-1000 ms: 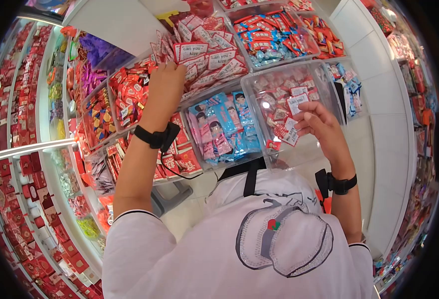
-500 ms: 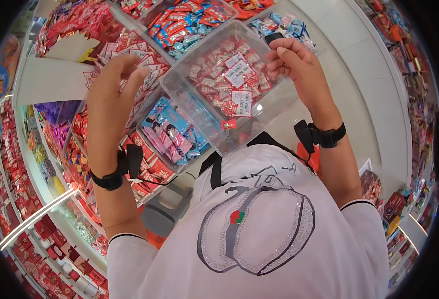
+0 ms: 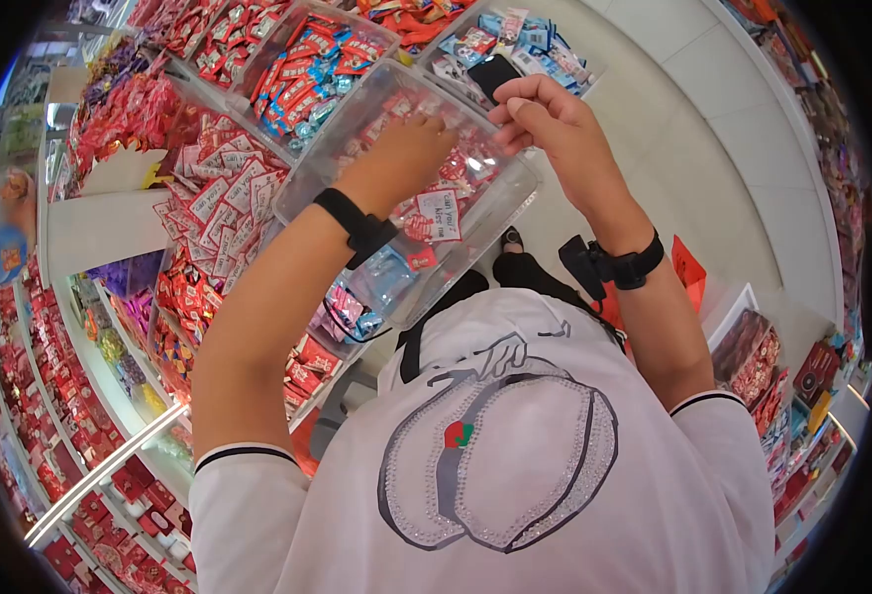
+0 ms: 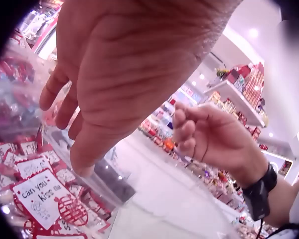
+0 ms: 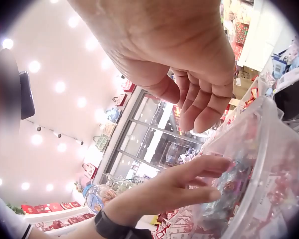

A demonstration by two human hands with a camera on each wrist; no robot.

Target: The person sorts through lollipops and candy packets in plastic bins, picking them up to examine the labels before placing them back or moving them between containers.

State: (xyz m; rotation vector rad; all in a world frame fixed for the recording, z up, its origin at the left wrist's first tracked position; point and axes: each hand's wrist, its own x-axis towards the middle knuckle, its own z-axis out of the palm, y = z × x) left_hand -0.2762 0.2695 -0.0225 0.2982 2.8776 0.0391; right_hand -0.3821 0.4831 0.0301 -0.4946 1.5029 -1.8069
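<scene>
My left hand (image 3: 401,163) is over the clear plastic box (image 3: 511,198), palm down, its fingers loosely bent. In the left wrist view this hand (image 4: 124,64) shows nothing in its fingers. Inside the box lie small red-and-white packets and a white "can you kiss me" card (image 3: 442,215). Beyond the box's right corner, my right hand (image 3: 564,134) hovers beside a black flat object (image 3: 492,75). The right wrist view shows that hand (image 5: 174,45) loosely curled and empty. Whether the left fingertips touch the packets is hidden.
Left of the box is a heap of red-edged cards (image 3: 228,203). Behind it stands a bin of red and blue packets (image 3: 312,74). Blue-and-white packets (image 3: 540,49) lie at the back right. Pink and blue packets (image 3: 361,319) are partly under the box. A white counter (image 3: 733,119) curves along the right.
My left hand has moved from the card heap to over the clear box. My right hand has gone from above the box's cards to beyond its right corner. The head view has shifted.
</scene>
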